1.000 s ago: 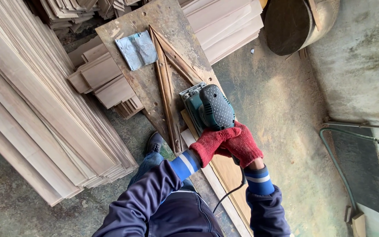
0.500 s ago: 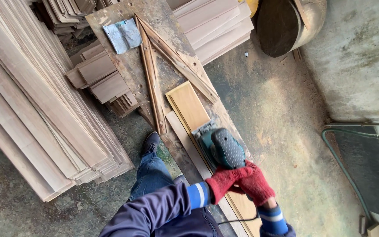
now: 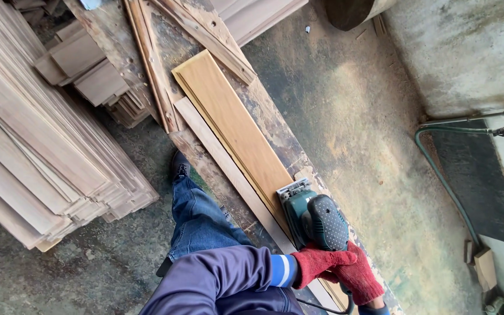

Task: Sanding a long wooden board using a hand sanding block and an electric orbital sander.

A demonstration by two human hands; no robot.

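A green and black electric sander [image 3: 313, 219] rests flat on a long yellowish wooden plank [image 3: 231, 125] that lies on a worn workbench [image 3: 266, 119]. My left hand [image 3: 316, 262], in a red knitted glove, grips the rear of the sander. My right hand [image 3: 360, 274], also in a red glove, holds the sander's handle close beside it. The sander's black cord [image 3: 331, 308] trails off below my hands. A paler narrow wood strip [image 3: 217, 151] runs along the plank's near side.
Tall stacks of pale wooden boards [image 3: 36, 146] fill the left. Short board offcuts [image 3: 91, 79] lie by the bench. Nailed wooden battens [image 3: 205, 32] form a stop at the bench's far end. A green hose [image 3: 444, 175] curves along the concrete floor at right. My jeans leg and shoe [image 3: 182, 166] stand beside the bench.
Both hands have pulled the sander along the plank toward me, uncovering most of the plank's length. The view has tilted downward; the grey cloth has left the frame.
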